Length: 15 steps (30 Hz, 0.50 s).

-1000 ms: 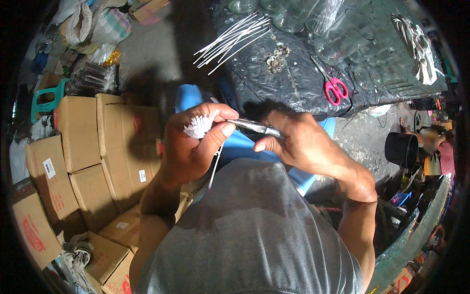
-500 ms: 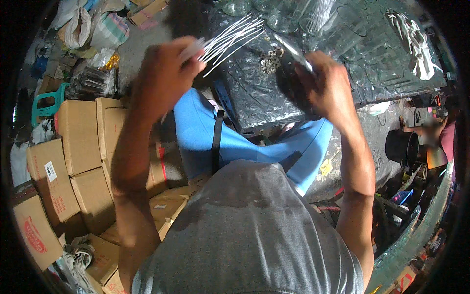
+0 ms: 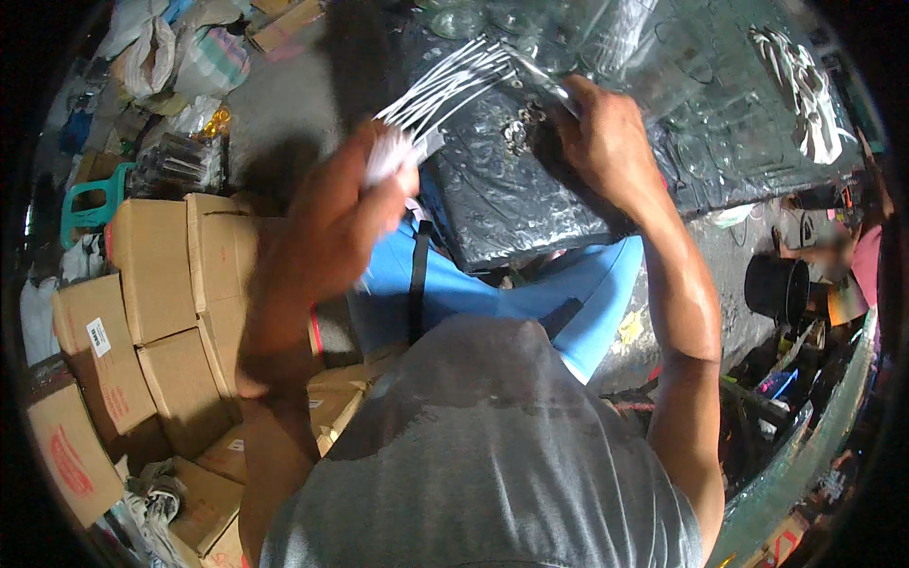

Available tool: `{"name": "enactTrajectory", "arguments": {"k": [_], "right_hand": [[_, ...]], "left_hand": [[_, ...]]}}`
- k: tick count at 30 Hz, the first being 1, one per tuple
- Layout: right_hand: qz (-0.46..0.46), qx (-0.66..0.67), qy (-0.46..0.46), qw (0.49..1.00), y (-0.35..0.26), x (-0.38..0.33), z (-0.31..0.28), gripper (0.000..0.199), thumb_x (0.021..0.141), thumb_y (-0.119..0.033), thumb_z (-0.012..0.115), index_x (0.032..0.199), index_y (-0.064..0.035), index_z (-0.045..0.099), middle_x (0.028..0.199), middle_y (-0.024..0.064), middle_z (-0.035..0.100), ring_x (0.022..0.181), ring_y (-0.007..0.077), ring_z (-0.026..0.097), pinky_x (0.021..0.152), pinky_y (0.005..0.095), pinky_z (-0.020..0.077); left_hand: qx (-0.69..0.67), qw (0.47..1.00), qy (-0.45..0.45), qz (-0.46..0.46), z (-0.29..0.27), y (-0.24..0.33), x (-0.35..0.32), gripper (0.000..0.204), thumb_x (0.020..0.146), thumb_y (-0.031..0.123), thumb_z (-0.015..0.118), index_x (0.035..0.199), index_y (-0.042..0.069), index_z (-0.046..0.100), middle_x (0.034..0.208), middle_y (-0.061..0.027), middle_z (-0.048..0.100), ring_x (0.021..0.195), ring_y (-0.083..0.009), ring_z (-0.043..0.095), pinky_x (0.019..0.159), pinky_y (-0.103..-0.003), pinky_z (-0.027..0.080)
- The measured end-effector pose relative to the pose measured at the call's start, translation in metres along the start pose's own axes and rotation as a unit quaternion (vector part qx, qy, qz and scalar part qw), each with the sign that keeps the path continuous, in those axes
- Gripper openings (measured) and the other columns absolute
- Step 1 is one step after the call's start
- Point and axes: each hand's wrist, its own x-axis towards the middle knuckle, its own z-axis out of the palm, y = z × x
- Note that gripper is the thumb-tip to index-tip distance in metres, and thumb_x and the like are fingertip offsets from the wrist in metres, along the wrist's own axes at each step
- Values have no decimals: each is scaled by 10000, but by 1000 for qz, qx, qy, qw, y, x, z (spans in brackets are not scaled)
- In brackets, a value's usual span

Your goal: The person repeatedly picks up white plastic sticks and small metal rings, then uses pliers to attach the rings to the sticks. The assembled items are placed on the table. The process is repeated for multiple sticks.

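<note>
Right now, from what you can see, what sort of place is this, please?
Probably a small workshop: there is a table covered in black plastic, with thin white strings at its far left edge and clear glassware farther right, and brown cardboard boxes are stacked on the person's left.

The cords (image 3: 460,76) are white, the desk (image 3: 516,213) black, the shirt (image 3: 511,464) two-toned grey, the trousers (image 3: 464,287) blue, the cartons (image 3: 156,270) brown.
</note>
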Motion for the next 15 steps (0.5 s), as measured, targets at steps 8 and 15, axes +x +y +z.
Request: {"name": "enactTrajectory", "arguments": {"k": [8, 15], "right_hand": [[89, 154, -85, 980, -30, -37, -17, 233, 843, -59, 693, 1061, 20, 681, 897, 240, 686, 723, 405, 630, 686, 435, 497], [-44, 32, -67, 996, -27, -43, -8, 209, 824, -97, 716, 980, 32, 664, 913, 232, 650, 833, 438, 647, 732, 483, 507]], "left_hand": [[-416, 893, -34, -166, 49, -55, -47, 69, 965, 89, 532, 1022, 53, 516, 723, -20, 497, 563, -74, 415, 482, -228, 318], [-410, 905, 10, -109, 65, -62, -48, 75, 984, 49, 558, 1044, 49, 514, 736, -11, 509, 567, -73, 453, 482, -230, 335]]}}
